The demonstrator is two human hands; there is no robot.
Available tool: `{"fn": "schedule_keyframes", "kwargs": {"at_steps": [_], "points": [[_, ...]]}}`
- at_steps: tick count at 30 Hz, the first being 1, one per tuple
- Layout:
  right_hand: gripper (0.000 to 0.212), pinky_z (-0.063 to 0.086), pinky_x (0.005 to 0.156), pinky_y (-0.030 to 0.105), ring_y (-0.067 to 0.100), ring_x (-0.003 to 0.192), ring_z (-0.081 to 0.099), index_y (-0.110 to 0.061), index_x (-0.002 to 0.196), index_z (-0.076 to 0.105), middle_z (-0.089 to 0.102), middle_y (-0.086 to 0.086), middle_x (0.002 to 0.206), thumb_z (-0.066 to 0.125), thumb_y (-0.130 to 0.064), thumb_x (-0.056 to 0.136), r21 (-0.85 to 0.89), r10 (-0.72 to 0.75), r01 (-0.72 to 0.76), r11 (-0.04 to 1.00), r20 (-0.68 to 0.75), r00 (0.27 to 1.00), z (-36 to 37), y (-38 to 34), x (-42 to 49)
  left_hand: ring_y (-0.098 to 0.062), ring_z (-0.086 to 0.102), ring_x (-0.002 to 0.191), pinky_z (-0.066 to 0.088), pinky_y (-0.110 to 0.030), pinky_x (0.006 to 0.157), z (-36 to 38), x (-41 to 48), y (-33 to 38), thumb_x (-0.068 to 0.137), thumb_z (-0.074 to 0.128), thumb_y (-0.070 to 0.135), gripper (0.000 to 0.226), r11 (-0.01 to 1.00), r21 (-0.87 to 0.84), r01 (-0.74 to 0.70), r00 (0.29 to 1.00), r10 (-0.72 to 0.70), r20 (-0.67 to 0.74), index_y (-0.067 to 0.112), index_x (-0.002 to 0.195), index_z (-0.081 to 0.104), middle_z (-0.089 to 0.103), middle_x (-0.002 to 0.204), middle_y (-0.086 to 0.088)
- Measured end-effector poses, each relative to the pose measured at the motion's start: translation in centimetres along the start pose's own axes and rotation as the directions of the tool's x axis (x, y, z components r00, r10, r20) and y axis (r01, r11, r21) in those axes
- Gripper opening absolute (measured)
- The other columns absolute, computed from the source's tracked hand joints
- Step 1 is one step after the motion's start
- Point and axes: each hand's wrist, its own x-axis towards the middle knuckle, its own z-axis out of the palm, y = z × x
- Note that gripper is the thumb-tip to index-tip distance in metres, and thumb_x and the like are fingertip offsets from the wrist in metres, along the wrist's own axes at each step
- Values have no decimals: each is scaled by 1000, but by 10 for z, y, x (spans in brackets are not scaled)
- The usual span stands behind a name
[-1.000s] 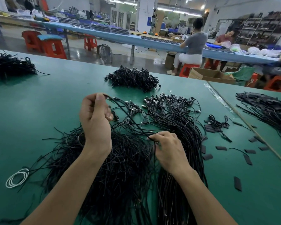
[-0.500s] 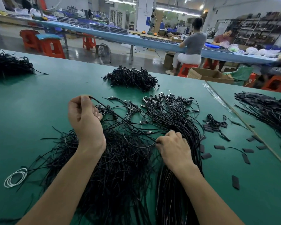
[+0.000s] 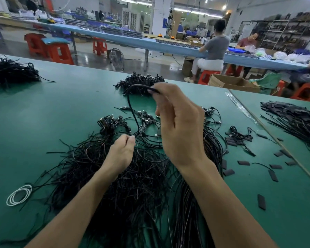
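Observation:
One black cable (image 3: 132,111) arcs between my two hands above the green table (image 3: 52,108). My right hand (image 3: 179,126) is raised and pinches the cable's upper end between thumb and fingers. My left hand (image 3: 122,151) sits low over a loose heap of black cables (image 3: 118,185) and pinches the cable's lower end. A straighter bundle of black cables (image 3: 211,140) with connectors at the far end lies behind and under my right forearm, partly hidden by it.
A coiled pile of finished cables (image 3: 141,81) lies further back. Black sleeve pieces (image 3: 272,175) are scattered at the right, a white wire ring (image 3: 18,195) at the left. More cable piles sit far left (image 3: 9,72) and far right (image 3: 293,119). People work at a blue bench (image 3: 150,42) behind.
My right hand rose from the bundle, carrying one cable end up and forward. My left hand dropped from its raised position down to the heap, holding the other end.

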Motion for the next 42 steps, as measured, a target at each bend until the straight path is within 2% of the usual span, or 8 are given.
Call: {"fn": "schedule_keyframes", "kwargs": {"at_steps": [8, 12, 20, 23, 28, 35, 39, 42], "points": [[24, 51, 82, 29, 11, 89, 65, -17, 119, 72, 72, 0, 100, 58, -23, 100, -99, 180, -155, 983, 357, 917, 11, -8, -6, -34, 59, 98, 51, -57, 83, -7, -31, 31, 86, 63, 2, 55, 918, -293, -269, 850, 369, 377, 29, 132, 50, 58, 117, -22], [31, 46, 82, 19, 5, 86, 57, -29, 129, 65, 64, -3, 95, 61, -23, 98, -48, 143, -136, 990, 465, 874, 17, -8, -14, 5, 55, 119, 46, -9, 89, 2, -48, 47, 91, 64, 15, 42, 859, -314, -405, 746, 509, 429, 30, 129, 53, 61, 124, 28], [56, 46, 98, 22, -1, 113, 45, -33, 143, 44, 42, -15, 120, 65, -38, 92, -79, 196, -184, 980, 190, 962, 12, 7, -31, 7, 59, 62, 46, -8, 55, 4, -51, 68, 101, 43, -1, 35, 728, -499, -470, 785, 604, 142, 21, 80, 61, 66, 69, 20], [71, 37, 108, 26, 3, 130, 38, -34, 148, 35, 37, -14, 137, 51, -67, 87, -128, 332, -308, 943, 269, 904, 6, 21, -43, -4, 52, 54, 44, -18, 52, -8, -40, 70, 102, 42, 38, 43, 685, -676, -272, 903, 425, 66, 20, 76, 71, 60, 60, 11], [36, 45, 51, 25, 6, 53, 55, -25, 85, 67, 62, -4, 63, 46, -49, 101, -126, 516, -538, 833, 526, 676, 6, 39, -57, -7, 32, 41, 38, -21, 49, -19, -26, 68, 94, 45, 47, 42, 474, -871, -130, 944, 328, 38, 22, 81, 75, 35, 44, 10], [38, 36, 53, 21, 4, 57, 50, -18, 82, 57, 59, -3, 73, 36, -38, 106, -635, 693, -518, 573, 38, 720, -34, 75, -53, -7, 34, 45, 36, -26, 57, -17, -13, 22, 97, 44, 57, 43, 966, -257, 32, 991, 2, 131, 25, 111, 69, 38, 54, 8], [22, 46, 91, 40, 27, 100, 57, -15, 98, 54, 64, 8, 109, 43, -34, 102, -922, 868, -336, 190, -2, 496, -62, 97, -65, -8, 39, 43, 35, -30, 51, -18, -16, -3, 103, 34, 51, 34, 974, 197, -111, 994, 107, 34, 37, 102, 65, 43, 49, 9], [44, 35, 110, 39, 25, 127, 46, -16, 137, 45, 51, 8, 138, 54, -25, 95, -894, 852, -309, 325, 136, 505, -56, 99, -70, -11, 46, 49, 40, -32, 54, -19, -17, -5, 106, 37, 40, 30, 936, 313, -159, 986, 133, 105, 37, 101, 66, 53, 57, 12]]}}
